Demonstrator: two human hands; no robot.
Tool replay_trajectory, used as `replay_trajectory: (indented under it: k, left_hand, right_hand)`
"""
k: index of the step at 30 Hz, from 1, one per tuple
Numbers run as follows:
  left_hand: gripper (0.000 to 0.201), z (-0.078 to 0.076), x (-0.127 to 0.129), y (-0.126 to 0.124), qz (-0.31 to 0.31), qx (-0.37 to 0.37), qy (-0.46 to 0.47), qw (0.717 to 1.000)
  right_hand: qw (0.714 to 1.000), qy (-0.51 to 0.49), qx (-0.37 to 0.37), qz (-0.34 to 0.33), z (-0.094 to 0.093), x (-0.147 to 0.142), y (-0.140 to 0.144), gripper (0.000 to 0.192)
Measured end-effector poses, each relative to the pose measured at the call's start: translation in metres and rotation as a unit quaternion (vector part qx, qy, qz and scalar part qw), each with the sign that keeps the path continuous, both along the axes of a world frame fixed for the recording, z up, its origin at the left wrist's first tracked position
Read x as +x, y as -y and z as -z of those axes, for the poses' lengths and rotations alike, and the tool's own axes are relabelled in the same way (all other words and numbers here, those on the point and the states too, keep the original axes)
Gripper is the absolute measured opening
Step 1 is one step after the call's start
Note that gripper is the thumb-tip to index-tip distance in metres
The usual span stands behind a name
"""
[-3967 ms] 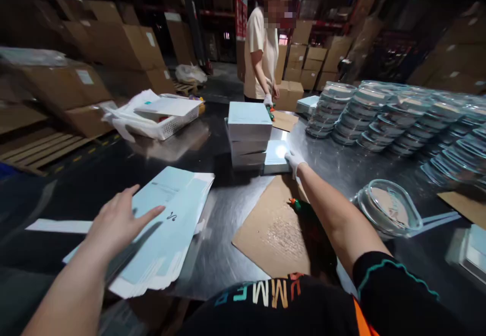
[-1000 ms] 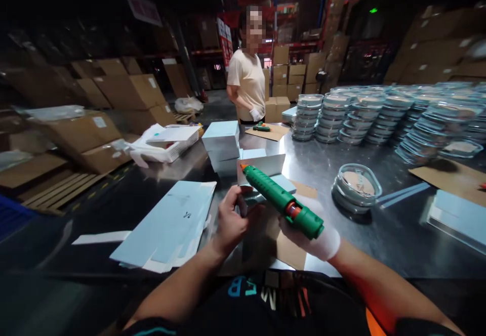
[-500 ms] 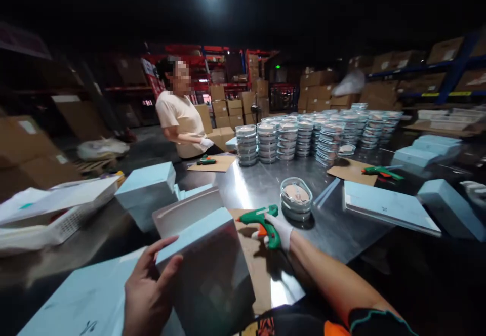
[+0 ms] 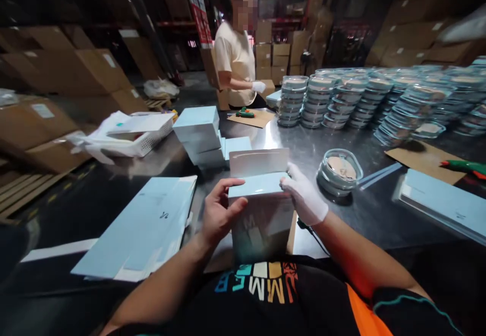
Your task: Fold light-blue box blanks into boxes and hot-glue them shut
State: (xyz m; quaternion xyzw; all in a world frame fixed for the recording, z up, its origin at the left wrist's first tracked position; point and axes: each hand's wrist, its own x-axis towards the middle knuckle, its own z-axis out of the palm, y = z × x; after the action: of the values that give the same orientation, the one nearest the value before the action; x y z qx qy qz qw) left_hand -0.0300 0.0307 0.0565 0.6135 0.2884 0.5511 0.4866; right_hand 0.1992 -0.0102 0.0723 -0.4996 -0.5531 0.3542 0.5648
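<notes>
Box [image 4: 261,214], light blue carton, is held upright against the torso at the near table edge, gripped from both sides. Left hand [image 4: 218,214], bare, is clamped on the box's left side, thumb laid over the top edge, fingers wrapped round the side. Right hand [image 4: 304,197], in a white glove, is pressed on the top right corner, fingers curled over the upper face. A flap [image 4: 258,161] is seen standing up behind the box top, pale inside face toward the camera. Brown cardboard sheet [image 4: 290,235] is partly covered by the box. Steel table [image 4: 296,149] carries everything. Flat blue carton blanks [image 4: 140,229] are stacked to the left of the left hand, near but apart. Assembled blue boxes [image 4: 197,128] are piled beyond the held box. A clear lidded container [image 4: 339,170] sits just right of the right hand, apart from it; rows of stacked containers [image 4: 379,98] are lined up further back right. A green glue gun [image 4: 465,166] lies on cardboard at the far right. A white basket [image 4: 140,136] with sheets is set at left. A second person [image 4: 236,55] in a light shirt is standing at the far end, gloved hand near another green glue gun [image 4: 245,113].
</notes>
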Motion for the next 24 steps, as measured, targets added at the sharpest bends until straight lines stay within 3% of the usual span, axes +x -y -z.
replay_trajectory:
  k: [3,6,11,15,18,21,24]
  left_hand:
    - [0.06,0.007,0.002,-0.007,-0.023,0.069,0.006,0.997]
    - [0.064,0.014,0.002,-0.017,-0.029,0.109,0.062,0.992]
    - [0.044,0.012,-0.009,-0.03,0.056,0.197,-0.028,0.978]
    - [0.032,-0.005,-0.024,-0.034,0.098,0.261,-0.07,0.958]
    - [0.029,-0.028,-0.032,-0.031,0.111,0.302,-0.189,0.928]
    - [0.052,-0.046,-0.031,-0.023,0.104,0.339,-0.339,0.871]
    - [0.071,-0.055,-0.035,-0.014,0.094,0.314,-0.39,0.86]
  right_hand:
    - [1.0,0.011,-0.011,-0.019,-0.005,0.004,0.001,0.066]
    - [0.995,0.053,0.036,-0.08,0.004,0.021,0.008,0.082]
    - [0.977,0.126,0.146,-0.086,0.024,0.026,0.029,0.033]
    - [0.961,0.158,0.216,-0.076,0.028,0.019,0.031,0.03]
    - [0.943,0.204,0.25,-0.087,0.026,0.006,0.026,0.031]
    - [0.917,0.266,0.273,-0.12,0.023,-0.009,0.024,0.041]
    - [0.915,0.29,0.245,-0.137,0.023,0.004,0.028,0.066]
